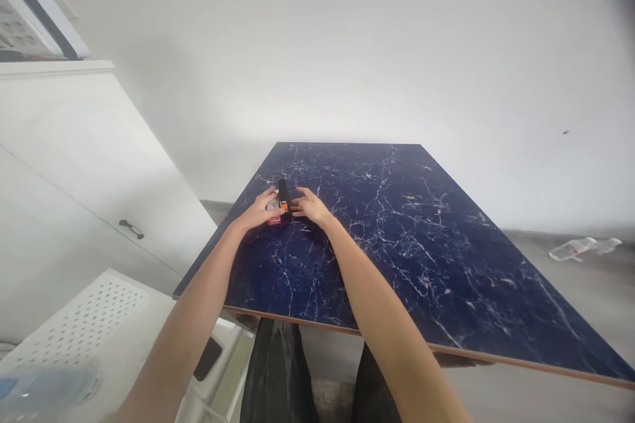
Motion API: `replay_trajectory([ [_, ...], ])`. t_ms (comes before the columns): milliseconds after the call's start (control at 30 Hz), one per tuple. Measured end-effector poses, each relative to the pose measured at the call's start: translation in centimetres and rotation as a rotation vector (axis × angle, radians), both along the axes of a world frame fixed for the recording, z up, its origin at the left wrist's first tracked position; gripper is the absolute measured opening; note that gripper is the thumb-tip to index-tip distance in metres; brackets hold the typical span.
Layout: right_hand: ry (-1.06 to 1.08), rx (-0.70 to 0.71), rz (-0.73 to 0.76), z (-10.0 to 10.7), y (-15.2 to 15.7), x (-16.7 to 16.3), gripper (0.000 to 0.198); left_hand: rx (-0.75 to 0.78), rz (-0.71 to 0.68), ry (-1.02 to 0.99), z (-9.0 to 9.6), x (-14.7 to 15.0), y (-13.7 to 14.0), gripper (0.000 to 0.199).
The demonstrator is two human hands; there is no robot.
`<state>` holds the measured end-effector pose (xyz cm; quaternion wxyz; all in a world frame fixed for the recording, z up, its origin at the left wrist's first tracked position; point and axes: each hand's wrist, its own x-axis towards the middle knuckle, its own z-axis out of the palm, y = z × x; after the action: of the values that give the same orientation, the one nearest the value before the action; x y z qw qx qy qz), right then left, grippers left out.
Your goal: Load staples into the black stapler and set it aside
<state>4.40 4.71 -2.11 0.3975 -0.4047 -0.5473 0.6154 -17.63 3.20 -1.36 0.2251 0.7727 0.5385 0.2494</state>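
A narrow black box-like item (pixel 283 189) with an orange patch stands on the dark blue marbled table (pixel 377 231), left of its middle. Its exact kind is too small to make out. My left hand (pixel 258 210) is closed at its left side, thumb against the lower part near the orange patch. Below that hand, a small red and white packet (pixel 274 219) shows, partly covered by the fingers. On the other side, my right hand (pixel 311 206) has its fingers apart, with the tips at or very near the black item's right side.
A white cabinet (pixel 99 165) with a dark handle stands left of the table. Nearer me at lower left is a white perforated surface (pixel 94 317), with a dark phone-like object (pixel 207 358) beside it. A clear plastic bottle (pixel 580 248) lies on the floor at right.
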Motion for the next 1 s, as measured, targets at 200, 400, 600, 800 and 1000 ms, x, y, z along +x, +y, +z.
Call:
replay_trajectory([
  [200, -0.075, 0.076, -0.002, 0.1, -0.4, -0.3, 0.042, -0.043, 0.008, 0.003, 0.0, -0.1, 0.3, 0.063],
  [400, -0.302, 0.258, -0.275, -0.3, -0.8, -0.2, 0.031, 0.051, 0.093, -0.063, -0.9, -0.3, 1.7, 0.048],
  [600, -0.542, 0.387, -0.451, 0.4, 1.5, 0.6, 0.052, 0.144, 0.141, -0.114, -1.4, -0.5, 2.0, 0.042],
  [800, -0.653, 0.477, -0.319, 0.1, 2.2, 1.0, 0.043, 0.174, 0.205, -0.114, -1.7, -1.0, 2.4, 0.037],
  [1000, -0.677, 0.49, -0.303, 0.0, 1.7, 1.3, 0.039, 0.224, 0.256, -0.103, -2.0, -0.8, 2.5, 0.037],
])
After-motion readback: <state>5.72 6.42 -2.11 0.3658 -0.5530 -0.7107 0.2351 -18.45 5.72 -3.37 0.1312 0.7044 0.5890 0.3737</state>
